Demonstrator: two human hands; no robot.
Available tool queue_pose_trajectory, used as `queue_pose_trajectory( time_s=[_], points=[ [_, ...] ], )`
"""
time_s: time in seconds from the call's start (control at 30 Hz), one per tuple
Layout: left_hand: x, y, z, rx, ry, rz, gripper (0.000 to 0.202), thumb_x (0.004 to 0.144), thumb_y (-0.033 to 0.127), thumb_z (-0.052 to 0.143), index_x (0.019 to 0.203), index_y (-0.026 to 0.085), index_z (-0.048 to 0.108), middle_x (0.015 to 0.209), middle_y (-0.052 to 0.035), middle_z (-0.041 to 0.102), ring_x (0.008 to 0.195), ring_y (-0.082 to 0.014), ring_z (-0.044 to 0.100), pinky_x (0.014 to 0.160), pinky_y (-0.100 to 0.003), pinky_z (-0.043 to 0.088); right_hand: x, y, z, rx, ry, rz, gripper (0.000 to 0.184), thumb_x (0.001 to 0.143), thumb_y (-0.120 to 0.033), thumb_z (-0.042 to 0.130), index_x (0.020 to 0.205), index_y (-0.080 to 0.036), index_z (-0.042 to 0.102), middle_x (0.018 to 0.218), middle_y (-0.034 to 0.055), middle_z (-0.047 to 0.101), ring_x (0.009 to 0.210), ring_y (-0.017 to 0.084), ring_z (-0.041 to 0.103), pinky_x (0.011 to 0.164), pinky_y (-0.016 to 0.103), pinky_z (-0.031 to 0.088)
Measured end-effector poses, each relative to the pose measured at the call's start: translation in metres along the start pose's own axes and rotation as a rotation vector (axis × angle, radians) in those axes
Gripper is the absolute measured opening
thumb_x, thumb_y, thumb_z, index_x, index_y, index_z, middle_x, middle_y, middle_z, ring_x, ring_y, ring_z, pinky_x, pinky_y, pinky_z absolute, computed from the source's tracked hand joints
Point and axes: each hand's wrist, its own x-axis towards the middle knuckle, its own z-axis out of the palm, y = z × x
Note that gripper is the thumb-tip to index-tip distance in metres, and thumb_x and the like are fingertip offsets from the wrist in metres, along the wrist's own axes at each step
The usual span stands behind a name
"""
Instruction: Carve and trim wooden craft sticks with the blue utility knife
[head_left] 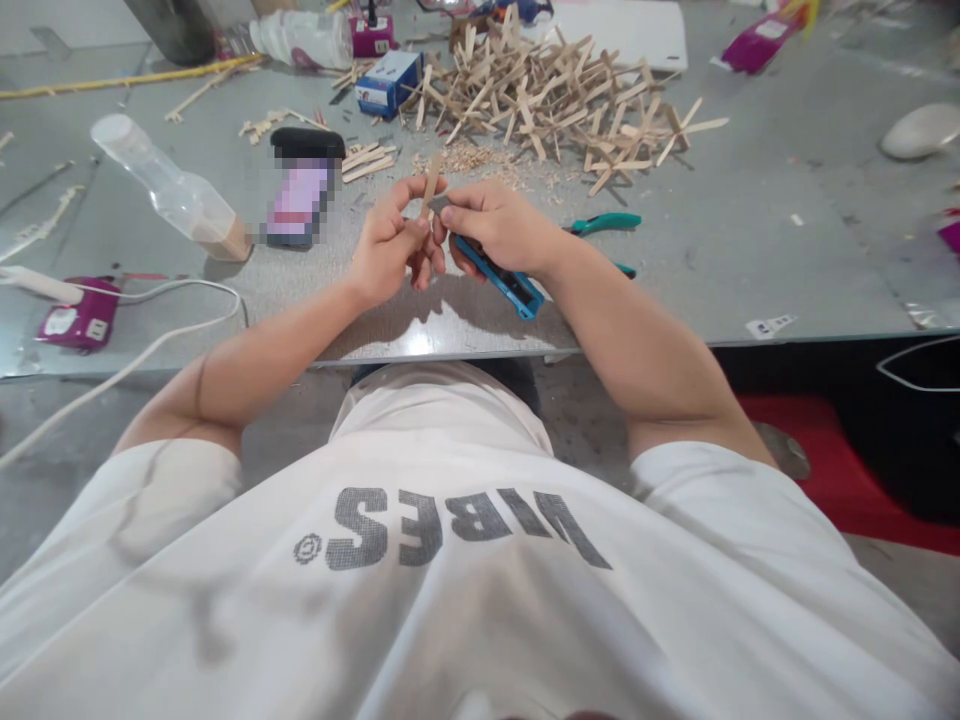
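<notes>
My left hand [390, 245] is closed, pinching a thin wooden stick [430, 186] that stands upright between thumb and fingers. My right hand [499, 228] is closed round a blue utility knife [504, 279], whose front end meets the stick near its middle. Both hands hover over the near part of the grey table [750, 270]. Behind them lies a large pile of glued wooden stick crosses [547, 100] with wood shavings [469, 160] in front of it.
Green-handled pliers [604, 223] lie right of my right hand. A phone [298, 200], a fallen plastic bottle [172, 190], a blue box [388, 82], a magenta pack [79, 318] with white cable [157, 345], loose sticks [367, 160] crowd the left. Table edge runs near my body.
</notes>
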Motion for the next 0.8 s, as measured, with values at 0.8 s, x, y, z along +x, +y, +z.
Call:
queue_pose_trajectory(
  time_s=[0.8],
  points=[
    [0.003, -0.008, -0.002, 0.119, 0.016, 0.025, 0.051, 0.117, 0.038, 0.061, 0.164, 0.02, 0.055, 0.082, 0.0021, 0.081, 0.062, -0.0147, 0.078, 0.06, -0.025, 0.057, -0.002, -0.009, 0.004, 0.016, 0.093, 0.053, 0.034, 0.119, -0.034, 0.064, 0.086, -0.029, 0.06, 0.059, -0.0063, 0.06, 0.052, 0.016, 0.058, 0.054, 0.028, 0.051]
  ],
)
